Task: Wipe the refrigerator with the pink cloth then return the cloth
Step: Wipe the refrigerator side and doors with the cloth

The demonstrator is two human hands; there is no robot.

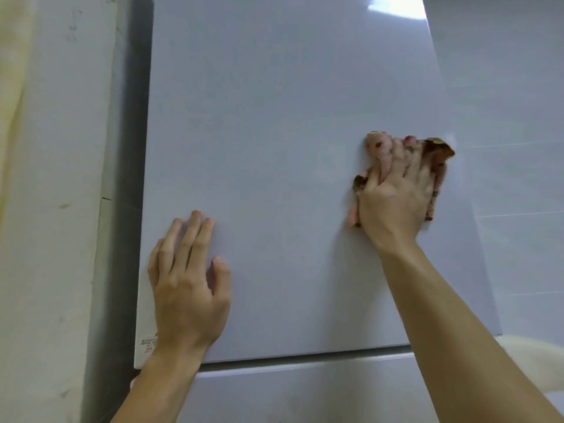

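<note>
The white refrigerator door (274, 117) fills the middle of the head view, with a seam to a lower door (305, 389) near the bottom. My right hand (393, 196) presses the bunched pink cloth (380, 148) against the door's right side, fingers spread over it and curled into its folds. Brown patterned edges of the cloth stick out around the hand. My left hand (186, 279) lies flat on the lower left of the door, fingers straight and holding nothing.
A pale wall (61, 178) stands close on the left, with a dark gap (128, 178) between it and the refrigerator. Light tiled wall (503, 117) runs along the right. A small label (148, 343) sits at the door's lower left corner.
</note>
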